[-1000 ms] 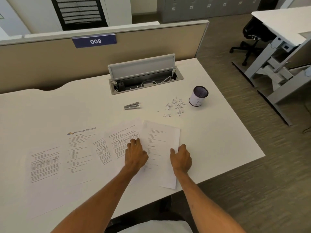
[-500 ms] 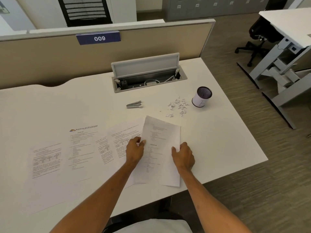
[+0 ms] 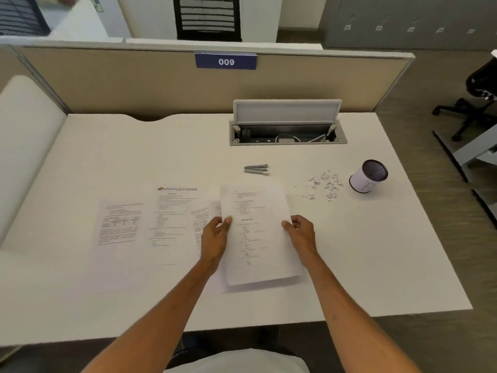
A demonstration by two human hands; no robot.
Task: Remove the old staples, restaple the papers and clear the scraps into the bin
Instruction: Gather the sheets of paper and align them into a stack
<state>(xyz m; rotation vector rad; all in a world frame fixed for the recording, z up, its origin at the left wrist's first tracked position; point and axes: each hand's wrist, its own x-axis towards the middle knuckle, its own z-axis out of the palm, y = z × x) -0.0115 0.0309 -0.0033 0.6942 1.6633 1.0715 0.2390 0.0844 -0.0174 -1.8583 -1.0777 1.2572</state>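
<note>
Head view: left hand (image 3: 215,238) and right hand (image 3: 301,232) pinch a printed sheet (image 3: 255,211); beyond the grip it may sag, creasing.

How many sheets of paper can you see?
4. The held sheet is between the left hand and right hand; a covered sheet peeks out left of it; the logo sheet beside that; the leftmost sheet. More may hide underneath.

My left hand (image 3: 215,238) and my right hand (image 3: 302,234) pinch the side edges of a printed sheet (image 3: 255,224) over the white desk (image 3: 376,265). Other papers (image 3: 166,219) lie flat to its left. Behind it are a small stapler (image 3: 256,169), paper scraps (image 3: 324,184) and a little bin (image 3: 368,176).
</note>
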